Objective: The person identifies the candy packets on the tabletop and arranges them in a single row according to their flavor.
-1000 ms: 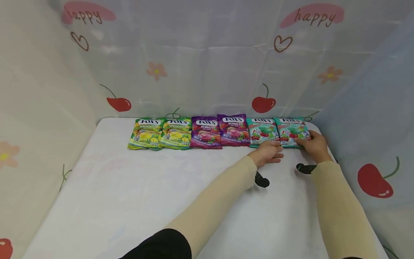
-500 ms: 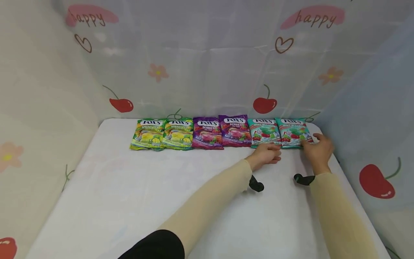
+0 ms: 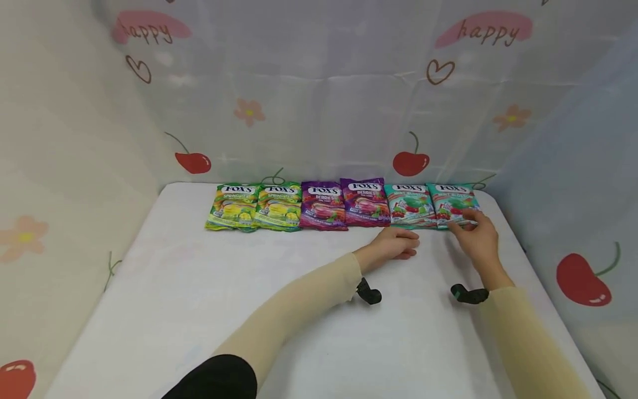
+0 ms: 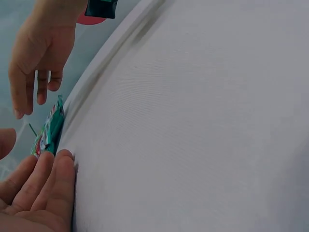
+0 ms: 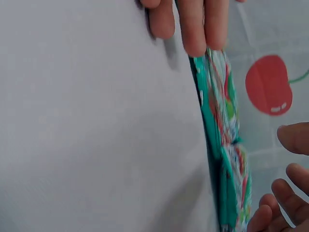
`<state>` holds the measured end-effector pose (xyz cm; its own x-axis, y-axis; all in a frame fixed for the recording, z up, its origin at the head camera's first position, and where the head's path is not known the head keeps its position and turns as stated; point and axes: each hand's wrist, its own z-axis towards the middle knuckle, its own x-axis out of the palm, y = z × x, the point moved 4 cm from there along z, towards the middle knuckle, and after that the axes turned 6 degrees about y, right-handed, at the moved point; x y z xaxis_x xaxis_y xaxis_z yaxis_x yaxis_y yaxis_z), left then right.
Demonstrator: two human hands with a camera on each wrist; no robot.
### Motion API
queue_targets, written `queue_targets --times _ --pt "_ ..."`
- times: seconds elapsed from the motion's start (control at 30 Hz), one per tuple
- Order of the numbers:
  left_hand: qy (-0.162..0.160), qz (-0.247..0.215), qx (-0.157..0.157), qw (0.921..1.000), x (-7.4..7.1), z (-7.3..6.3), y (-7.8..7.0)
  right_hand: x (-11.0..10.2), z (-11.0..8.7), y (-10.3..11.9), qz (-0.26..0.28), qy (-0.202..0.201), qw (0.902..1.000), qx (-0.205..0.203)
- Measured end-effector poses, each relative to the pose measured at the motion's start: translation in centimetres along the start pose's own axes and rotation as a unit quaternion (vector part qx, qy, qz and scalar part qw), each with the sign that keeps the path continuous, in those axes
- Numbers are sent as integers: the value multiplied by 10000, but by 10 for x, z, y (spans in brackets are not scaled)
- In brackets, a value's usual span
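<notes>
Two teal candy bags end the row on the right: the inner teal bag (image 3: pixel 410 206) and the outer teal bag (image 3: pixel 454 204). My right hand (image 3: pixel 476 238) is over the lower right part of the outer bag, with its fingers spread loosely. In the right wrist view this hand (image 5: pixel 289 188) shows gaps between thumb and fingers, and nothing is gripped. My left hand (image 3: pixel 391 246) lies in front of the inner teal bag, fingers relaxed and pointing right. Empty fingers of the left hand (image 4: pixel 41 193) also show in the left wrist view.
Left of the teal bags lie two purple candy bags, one (image 3: pixel 366 202) set slightly higher than the other (image 3: pixel 324 206). Two yellow-green bags, one (image 3: pixel 279 206) beside the other (image 3: pixel 232 207), begin the row. A patterned curtain (image 3: pixel 319 122) rises behind the white table (image 3: pixel 199 310).
My left hand has drawn back left and toward me, away from the inner teal bag's lower edge. My right hand has eased off the outer bag's side and moved slightly nearer me. The bags look unmoved.
</notes>
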<state>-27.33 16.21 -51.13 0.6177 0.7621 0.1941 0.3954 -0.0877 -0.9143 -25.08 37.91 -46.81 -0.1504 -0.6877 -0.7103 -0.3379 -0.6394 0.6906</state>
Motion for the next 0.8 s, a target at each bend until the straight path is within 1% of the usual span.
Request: queue_targets --times 0.07,0.2,0.33,0.43,0.6,0.7,0.8 --pt "43 72 -14 10000 -2 -5 1 5 -7 5 65 178 9998 -22" --pt "58 245 34 9997 -6 -16 2 15 -20 19 165 422 9986 -283" --pt "93 794 284 9964 -15 -26 0 23 -30 34 57 503 9957 -773" --pt "149 1366 544 9890 -27 -36 -2 29 -37 46 -51 602 9910 -1198" --pt "238 1959 884 9763 -49 -56 -11 36 -46 63 -213 825 9818 -1699" --pt "131 2272 1043 9681 -63 -70 -20 37 -52 72 -346 947 9767 -1897" --pt "-25 2596 1121 9592 -76 -85 -29 38 -56 79 -486 1042 9726 -2021"
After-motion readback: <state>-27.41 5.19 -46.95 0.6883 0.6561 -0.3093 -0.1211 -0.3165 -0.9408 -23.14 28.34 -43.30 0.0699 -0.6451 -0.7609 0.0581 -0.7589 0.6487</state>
